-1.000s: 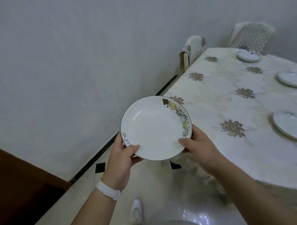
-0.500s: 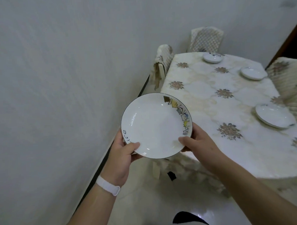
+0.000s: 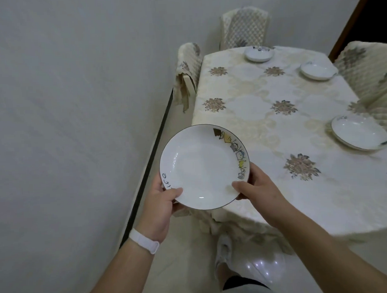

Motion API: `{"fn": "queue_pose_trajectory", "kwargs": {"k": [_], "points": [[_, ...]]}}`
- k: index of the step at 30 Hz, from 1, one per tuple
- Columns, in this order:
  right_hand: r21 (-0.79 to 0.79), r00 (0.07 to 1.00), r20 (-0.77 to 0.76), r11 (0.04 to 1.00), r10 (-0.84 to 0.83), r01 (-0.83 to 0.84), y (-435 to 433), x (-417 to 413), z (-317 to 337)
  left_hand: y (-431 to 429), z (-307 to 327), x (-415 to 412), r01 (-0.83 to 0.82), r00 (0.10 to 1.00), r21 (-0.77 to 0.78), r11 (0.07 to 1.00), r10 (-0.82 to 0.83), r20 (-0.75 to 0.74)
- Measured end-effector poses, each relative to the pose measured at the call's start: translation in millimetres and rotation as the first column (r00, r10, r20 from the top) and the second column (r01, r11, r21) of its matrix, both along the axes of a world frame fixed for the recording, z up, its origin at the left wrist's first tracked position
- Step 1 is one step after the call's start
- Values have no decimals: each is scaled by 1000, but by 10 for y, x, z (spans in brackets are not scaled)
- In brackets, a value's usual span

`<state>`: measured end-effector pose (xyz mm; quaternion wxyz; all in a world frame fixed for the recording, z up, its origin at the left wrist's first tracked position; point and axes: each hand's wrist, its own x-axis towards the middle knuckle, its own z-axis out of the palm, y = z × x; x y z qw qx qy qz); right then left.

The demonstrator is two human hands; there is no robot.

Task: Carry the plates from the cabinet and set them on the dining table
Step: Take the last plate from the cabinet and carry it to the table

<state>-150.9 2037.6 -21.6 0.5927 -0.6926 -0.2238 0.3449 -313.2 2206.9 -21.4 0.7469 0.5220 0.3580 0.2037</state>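
plate held at the table's near corner

a pale glossy floor [image 3: 181,256] lies below, with a white shoe [image 3: 222,250] on it and light spots reflected beside it. the left hand [image 3: 156,211], a white band [image 3: 144,241] on its wrist, pinches the plate [image 3: 202,165] at its lower left rim, thumb on top and fingers underneath. the right hand [image 3: 259,193] pinches the lower right rim the same way. the plate is white with a thin dark edge, small coloured figures along its right rim and dark writing on its left. it is up in the air at the near left corner of the table [image 3: 322,207], between table and wall [image 3: 77,106]. a cream cloth [image 3: 253,122] with brown flower motifs covers the table, its hem hanging in folds at the near edge. on the cloth rest a near plate [image 3: 361,135] at the right edge, a middle plate [image 3: 317,70] further back and a far plate [image 3: 259,54] at the end. covered chairs stand around it: a left chair [image 3: 188,65], a far chair [image 3: 245,28] and a right chair [image 3: 370,74]. the wall is plain grey-white, with a dark skirting [image 3: 153,152] at its foot. a dark door frame [image 3: 359,20] shows at the top right.
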Motion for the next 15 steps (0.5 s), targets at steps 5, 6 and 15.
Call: {"fn": "queue_pose_trajectory", "kwargs": {"k": [5,6,15], "points": [[-24,998,-52,999,-23,22,410,485,-230,477,-157,547,-4,999,-24,1000,3,-47],[-31,998,-58,999,-36,35,483,592,-257,556,-181,679,1,998,-30,1000,-3,-59],[-61,986,-61,986,-157,153,836,1509,-323,1023,-225,1772,125,988,2,992,-125,-94]]}}
